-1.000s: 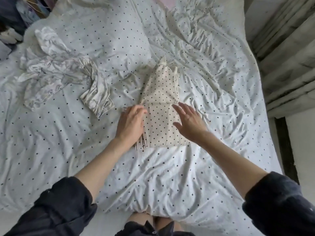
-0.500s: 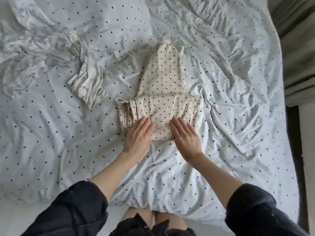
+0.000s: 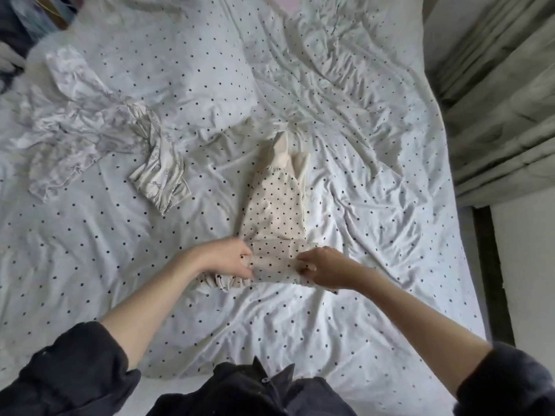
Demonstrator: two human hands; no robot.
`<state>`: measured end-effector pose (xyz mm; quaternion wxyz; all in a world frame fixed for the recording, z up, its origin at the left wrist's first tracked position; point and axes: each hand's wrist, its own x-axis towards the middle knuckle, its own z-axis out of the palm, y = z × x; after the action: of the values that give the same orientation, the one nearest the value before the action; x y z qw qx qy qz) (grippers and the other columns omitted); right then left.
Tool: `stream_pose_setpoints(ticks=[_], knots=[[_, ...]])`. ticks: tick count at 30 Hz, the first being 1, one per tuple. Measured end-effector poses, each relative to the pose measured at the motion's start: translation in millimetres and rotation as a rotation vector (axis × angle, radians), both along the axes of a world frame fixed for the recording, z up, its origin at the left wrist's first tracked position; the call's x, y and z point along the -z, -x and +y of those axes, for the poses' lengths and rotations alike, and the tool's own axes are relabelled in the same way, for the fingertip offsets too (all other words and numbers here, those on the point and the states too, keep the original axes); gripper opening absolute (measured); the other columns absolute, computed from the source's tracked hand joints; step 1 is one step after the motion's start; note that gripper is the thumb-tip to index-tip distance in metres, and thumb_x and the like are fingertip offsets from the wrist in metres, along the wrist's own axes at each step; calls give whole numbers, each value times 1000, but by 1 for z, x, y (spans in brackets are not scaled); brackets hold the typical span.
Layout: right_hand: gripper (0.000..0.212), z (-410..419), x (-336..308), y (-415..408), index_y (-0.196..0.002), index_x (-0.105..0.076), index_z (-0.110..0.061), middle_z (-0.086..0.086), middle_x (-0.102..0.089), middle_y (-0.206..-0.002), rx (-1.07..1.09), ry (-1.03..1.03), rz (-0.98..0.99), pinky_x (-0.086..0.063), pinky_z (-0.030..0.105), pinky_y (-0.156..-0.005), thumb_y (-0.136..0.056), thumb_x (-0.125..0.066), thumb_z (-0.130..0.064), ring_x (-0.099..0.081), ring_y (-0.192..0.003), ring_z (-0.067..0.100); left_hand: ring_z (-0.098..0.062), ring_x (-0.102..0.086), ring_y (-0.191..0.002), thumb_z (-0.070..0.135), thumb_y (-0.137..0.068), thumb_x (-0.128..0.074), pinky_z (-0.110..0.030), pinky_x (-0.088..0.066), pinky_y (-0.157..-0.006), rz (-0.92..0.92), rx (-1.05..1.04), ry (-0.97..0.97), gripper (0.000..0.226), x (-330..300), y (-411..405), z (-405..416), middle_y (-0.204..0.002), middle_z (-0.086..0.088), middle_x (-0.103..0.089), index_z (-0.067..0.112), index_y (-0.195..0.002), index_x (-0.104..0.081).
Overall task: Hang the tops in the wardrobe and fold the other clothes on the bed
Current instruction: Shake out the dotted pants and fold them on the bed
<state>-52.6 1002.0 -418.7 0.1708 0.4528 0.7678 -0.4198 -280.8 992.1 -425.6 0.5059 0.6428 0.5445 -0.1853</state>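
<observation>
The bed (image 3: pixel 375 145) is covered by a soft, matt white cotton-like sheet, heavily creased and printed with small dark dots. The cream garment (image 3: pixel 274 211) is made of a finely ribbed, matt knit cloth with dark dots. The crumpled pale garment (image 3: pixel 90 136) shows a faint satin-like sheen and a grey print. The sleeves (image 3: pixel 66 376) are made of dark, matt, slightly fuzzy cloth. The curtain (image 3: pixel 504 115) is of thick, matt, grey-beige fabric.

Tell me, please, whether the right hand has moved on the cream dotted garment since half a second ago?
Yes. The right hand has gone from lying flat on the cream dotted garment to gripping the right end of its folded near edge.
</observation>
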Motion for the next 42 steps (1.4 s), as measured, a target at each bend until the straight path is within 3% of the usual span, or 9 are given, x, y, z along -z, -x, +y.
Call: stream_pose_setpoints(ticks=[7, 14, 19, 24, 28, 31, 35, 37, 42], knots=[[23, 130, -33, 20, -104, -69, -5, 2, -69, -88, 231, -181, 93, -46, 18, -71, -86, -55, -5, -58, -78, 11, -9, -61, -78, 29, -88, -62, -26, -50, -73, 16, -188, -459, 34, -37, 15, 113, -103, 5, -60, 18, -120, -59], [34, 154, 15, 29, -126, -57, -5, 15, -58, -128, 603, -729, 224, -38, 34, -102, -93, -51, -9, -53, -119, 31, -26, -46, -127, 3, -89, -51, -39, -30, -111, 23, -333, -1072, 45, 15, -4, 124, -137, -11, -51, 9, -133, -50], [48, 83, 82, 33, -140, -43, -9, 19, -38, -146, 141, -676, 167, -28, 53, -111, -94, -52, -19, -31, -137, 38, -28, -11, -145, 28, -94, -49, -53, -20, -115, 86, -109, -864, 58, 85, -21, 66, -156, -8, -14, 16, -147, -29], [67, 88, 118, 34, -150, 0, -19, 4, 17, -153, -42, -501, -58, 4, 41, -119, -98, -31, -49, 18, -143, 25, -18, 33, -136, 53, -93, -21, -44, 10, -113, 209, 71, -731, 69, 114, -12, 80, -151, 2, 28, 27, -145, 17], [74, 91, 116, 29, -148, 7, -20, 6, 19, -153, -96, -450, -39, 8, 41, -118, -96, -33, -54, 20, -142, 26, -18, 39, -134, 69, -84, -10, -43, 17, -109, 191, 115, -678, 80, 118, -7, 78, -146, 1, 41, 29, -138, 35], [91, 82, 108, 21, -149, 2, -18, 11, 9, -156, -178, -462, -87, 0, 44, -119, -86, -48, -61, 10, -144, 32, -26, 33, -137, 73, -80, -32, -47, 16, -112, 202, 214, -695, 100, 115, 1, 68, -149, -4, 37, 25, -140, 31], [75, 87, 96, 24, -135, -49, -5, 20, -46, -140, -181, -661, -55, -45, 47, -99, -71, -80, -29, -44, -129, 36, -29, 14, -142, -9, -80, -47, -46, 9, -115, 161, 145, -842, 95, 104, 9, 71, -156, -2, 10, 31, -146, 8], [66, 96, 91, 30, -119, -64, -3, 18, -62, -123, -145, -718, 1, -56, 41, -82, -60, -86, -26, -60, -113, 33, -30, -2, -143, -15, -74, -35, -50, -2, -117, 82, 130, -897, 88, 95, 12, 75, -155, 0, -10, 30, -145, -11], [58, 76, 68, 47, -135, -46, -6, 13, -51, -136, -141, -522, -24, -53, 39, -86, -86, -64, -33, -49, -125, 28, -26, -4, -144, -22, -75, -45, -52, -7, -118, 34, 68, -912, 83, 75, 34, 63, -151, 5, -25, 34, -136, -38]])
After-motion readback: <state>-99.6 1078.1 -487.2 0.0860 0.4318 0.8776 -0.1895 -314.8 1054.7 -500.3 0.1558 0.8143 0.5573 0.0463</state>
